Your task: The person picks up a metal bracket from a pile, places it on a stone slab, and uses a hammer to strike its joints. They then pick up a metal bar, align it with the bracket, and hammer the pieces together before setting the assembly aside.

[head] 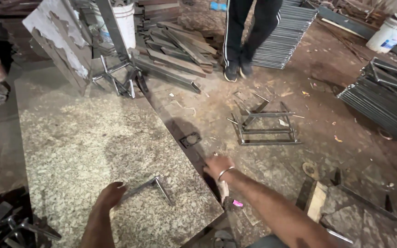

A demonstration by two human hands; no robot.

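Left hand: the left hand [110, 195] lies flat on the speckled stone slab [83, 151], fingers bent down a little. It grips nothing. Its fingertips touch one end of a small bent metal bracket [155, 186].
Right hand: the right hand [217, 166] is at the slab's right edge, with one metal bangle [225, 172] on the wrist. I cannot tell if its fingers are open or closed, or if they hold the edge.
Bracket: one, lying on the slab between the two hands.
Near the fingers: one small square metal plate [190, 139] lies just past the right hand.
Edges and room: the slab's middle is bare. Its right edge runs slanted away from the right hand.
Further out: one welded metal frame [265, 126] stands on the dirt floor [345, 151]. Two stacks of flat metal frames [384, 98] are beyond it. A person's legs [244, 32] stand far off.
Buckets: two white buckets [389, 34], one far right with a blue patch.
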